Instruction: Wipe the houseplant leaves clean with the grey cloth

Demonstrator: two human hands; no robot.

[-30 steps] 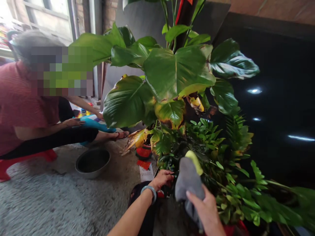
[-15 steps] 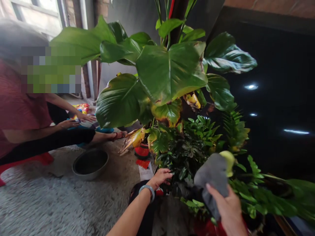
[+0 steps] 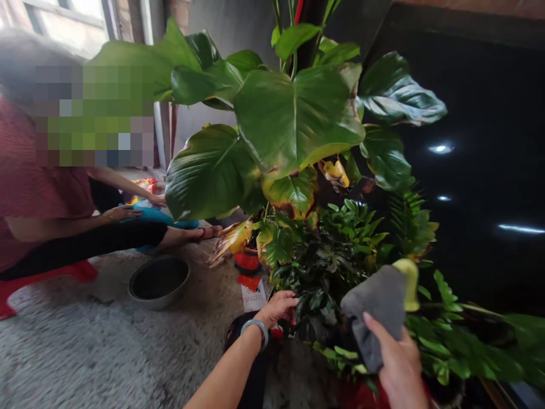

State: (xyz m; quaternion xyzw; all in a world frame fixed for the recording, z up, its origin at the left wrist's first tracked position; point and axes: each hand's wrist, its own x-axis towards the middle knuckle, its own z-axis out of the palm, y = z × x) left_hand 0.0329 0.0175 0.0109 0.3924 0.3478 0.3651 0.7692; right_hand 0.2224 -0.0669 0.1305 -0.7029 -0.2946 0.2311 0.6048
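My right hand (image 3: 398,355) grips a grey cloth (image 3: 377,309), the thumb lying on top of it, over the green plants at the lower right. At the cloth's far edge is a yellow-green piece (image 3: 409,284); whether it belongs to the cloth I cannot tell. My left hand (image 3: 279,308), with a pale bracelet (image 3: 259,329) on the wrist, reaches to the edge of a dark-leaved plant (image 3: 323,264). Its fingers are loosely bent and apart, with nothing visible in them. Large broad leaves (image 3: 298,119) hang above both hands, some browned and yellow.
At the left a person (image 3: 42,221) sits on a red stool (image 3: 76,271), hands by a blue item (image 3: 157,216). A metal basin (image 3: 159,301) rests on the rough floor. A red pot (image 3: 247,261) and printed paper (image 3: 253,296) lie beyond my left hand.
My right hand and the grey cloth have shifted slightly to the right. My left hand stays about where it was. The seated person's hands have moved a little over the blue item.
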